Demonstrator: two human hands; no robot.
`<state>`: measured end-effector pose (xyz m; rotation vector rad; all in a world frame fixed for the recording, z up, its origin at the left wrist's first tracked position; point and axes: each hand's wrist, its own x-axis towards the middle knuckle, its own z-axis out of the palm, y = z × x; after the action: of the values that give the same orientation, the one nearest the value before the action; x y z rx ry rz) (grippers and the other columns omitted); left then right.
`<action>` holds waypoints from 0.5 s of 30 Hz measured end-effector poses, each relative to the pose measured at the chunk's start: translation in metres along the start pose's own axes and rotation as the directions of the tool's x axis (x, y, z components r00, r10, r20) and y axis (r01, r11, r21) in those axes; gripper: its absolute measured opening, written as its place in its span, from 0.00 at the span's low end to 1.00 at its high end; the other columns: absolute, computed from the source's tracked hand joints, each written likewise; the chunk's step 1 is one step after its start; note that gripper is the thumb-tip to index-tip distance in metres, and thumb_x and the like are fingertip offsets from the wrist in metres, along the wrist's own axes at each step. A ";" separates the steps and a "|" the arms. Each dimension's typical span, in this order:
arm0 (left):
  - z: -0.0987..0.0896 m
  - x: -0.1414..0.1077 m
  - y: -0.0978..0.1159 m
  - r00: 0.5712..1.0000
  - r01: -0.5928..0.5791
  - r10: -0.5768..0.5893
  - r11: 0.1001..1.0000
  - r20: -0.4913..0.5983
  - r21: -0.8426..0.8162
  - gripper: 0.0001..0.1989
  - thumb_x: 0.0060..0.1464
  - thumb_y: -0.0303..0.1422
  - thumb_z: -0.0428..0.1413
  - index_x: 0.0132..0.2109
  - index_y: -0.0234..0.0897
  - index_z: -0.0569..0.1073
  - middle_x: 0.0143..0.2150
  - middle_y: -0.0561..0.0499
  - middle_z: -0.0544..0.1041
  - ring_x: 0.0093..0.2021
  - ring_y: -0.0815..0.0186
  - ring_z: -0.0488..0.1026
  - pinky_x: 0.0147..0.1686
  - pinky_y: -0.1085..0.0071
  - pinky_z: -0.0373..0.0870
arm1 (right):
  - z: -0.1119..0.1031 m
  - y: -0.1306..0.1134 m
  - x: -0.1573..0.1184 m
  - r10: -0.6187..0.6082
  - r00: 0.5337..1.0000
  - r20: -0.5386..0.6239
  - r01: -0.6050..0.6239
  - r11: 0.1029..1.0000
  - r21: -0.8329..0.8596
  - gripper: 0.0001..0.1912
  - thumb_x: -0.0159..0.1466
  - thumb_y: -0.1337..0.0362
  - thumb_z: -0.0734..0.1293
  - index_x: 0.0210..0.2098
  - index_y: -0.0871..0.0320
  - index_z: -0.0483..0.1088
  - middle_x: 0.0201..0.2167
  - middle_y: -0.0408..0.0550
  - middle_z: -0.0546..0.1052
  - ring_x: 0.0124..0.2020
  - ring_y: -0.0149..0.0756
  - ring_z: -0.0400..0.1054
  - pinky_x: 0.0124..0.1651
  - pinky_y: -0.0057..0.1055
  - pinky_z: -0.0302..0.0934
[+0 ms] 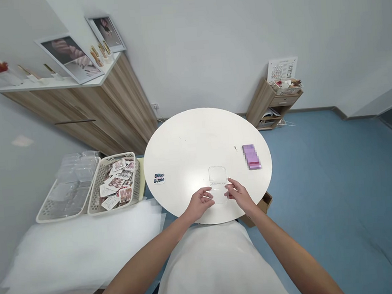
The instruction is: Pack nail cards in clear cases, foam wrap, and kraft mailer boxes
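Note:
A clear plastic box (217, 175) stands open near the front edge of the round white table (198, 137), its lid tilted up on the far side. My left hand (201, 201) grips the box's left side between thumb and fingers. On the right side, my right hand (237, 193) holds it the same way. A small card with dark blue press-on nails (159, 178) lies at the table's left. Toward the right edge rests a purple, pixelated item (251, 157), with a tiny dark object (235, 148) beside it.
Left of the table are a basket of nail cards (137, 177), a basket of clear boxes (42, 217) and white plastic sheets (77, 249). A cardboard box (265, 201) sits under the right edge. Wooden cabinets (119, 94) stand behind.

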<state>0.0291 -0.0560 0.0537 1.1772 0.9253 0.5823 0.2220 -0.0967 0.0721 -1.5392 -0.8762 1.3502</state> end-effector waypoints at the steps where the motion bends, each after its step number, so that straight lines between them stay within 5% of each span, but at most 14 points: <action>1: 0.001 0.001 -0.002 1.000 0.009 -0.009 1.000 -0.016 -0.004 0.25 0.42 0.32 0.60 0.49 0.36 0.63 0.36 0.51 0.69 0.29 0.74 0.69 0.35 0.71 0.67 | 0.001 0.003 -0.003 0.001 1.000 -0.012 -0.001 1.000 -0.008 0.29 0.56 0.51 0.63 0.54 0.53 0.58 0.43 0.49 0.68 0.35 0.34 0.69 0.42 0.38 0.64; 7: 0.007 0.012 -0.017 0.994 0.047 -0.049 0.999 -0.097 -0.017 0.27 0.42 0.31 0.59 0.51 0.37 0.61 0.36 0.51 0.70 0.29 0.73 0.69 0.36 0.69 0.67 | 0.000 0.020 -0.006 0.024 1.000 -0.001 -0.024 0.995 -0.092 0.31 0.52 0.56 0.66 0.54 0.53 0.57 0.47 0.51 0.65 0.42 0.35 0.66 0.45 0.38 0.63; 15: 0.014 0.038 -0.031 0.972 0.140 -0.107 0.979 -0.209 0.149 0.23 0.47 0.31 0.55 0.52 0.38 0.63 0.39 0.49 0.69 0.34 0.70 0.68 0.38 0.68 0.67 | -0.011 0.044 0.030 0.107 0.994 0.037 -0.094 0.963 -0.253 0.35 0.50 0.56 0.66 0.57 0.49 0.55 0.47 0.49 0.61 0.44 0.37 0.60 0.43 0.36 0.64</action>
<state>0.0585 -0.0420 0.0144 1.2108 1.2287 0.5387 0.2356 -0.0867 0.0204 -1.7701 -1.0444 1.3970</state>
